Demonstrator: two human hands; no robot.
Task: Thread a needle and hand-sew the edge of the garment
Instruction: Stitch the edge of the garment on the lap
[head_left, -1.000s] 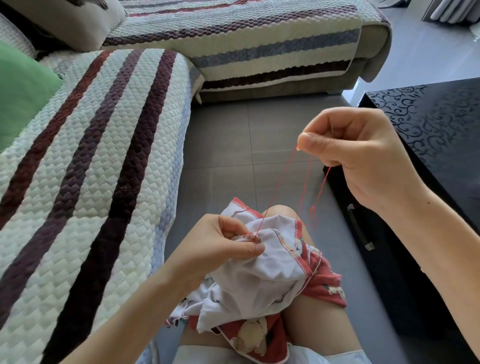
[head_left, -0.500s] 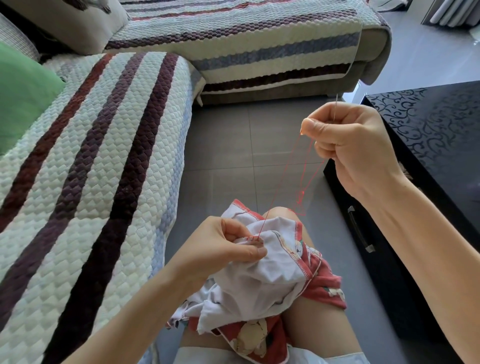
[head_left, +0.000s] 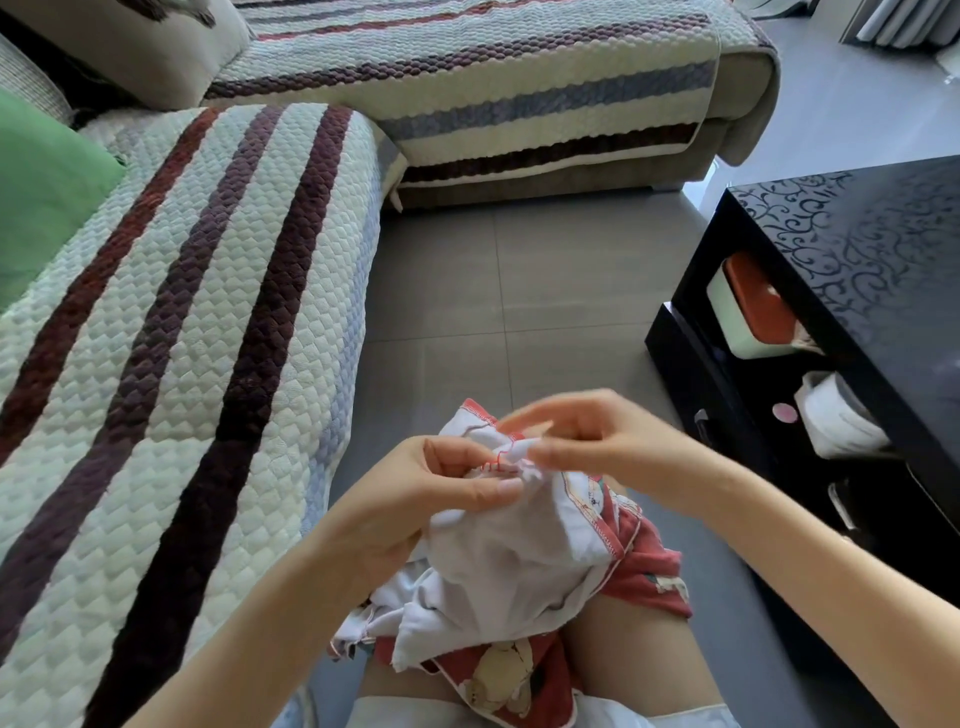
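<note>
Just one view here: a wide-angle cam on the person's head, tilted forward and down into the lap. The left hand (head_left: 415, 499) and right hand (head_left: 597, 441) sit close under the lens, low and centre, on the garment (head_left: 509, 561). Striped sofa (head_left: 182, 338) fills the left, grey floor (head_left: 519, 291) runs ahead, black coffee table (head_left: 857, 260) cuts in at the right.

The garment (head_left: 509, 561) is white with red edging and a red cartoon-printed part; the stitches (head_left: 496, 460) are red. The quilted sofa cover (head_left: 208, 312) is cream, striped maroon, dark purple and blue-grey. The cushion (head_left: 36, 187) is green, the floor (head_left: 493, 286) grey, the table (head_left: 857, 234) glossy black with swirls.
</note>
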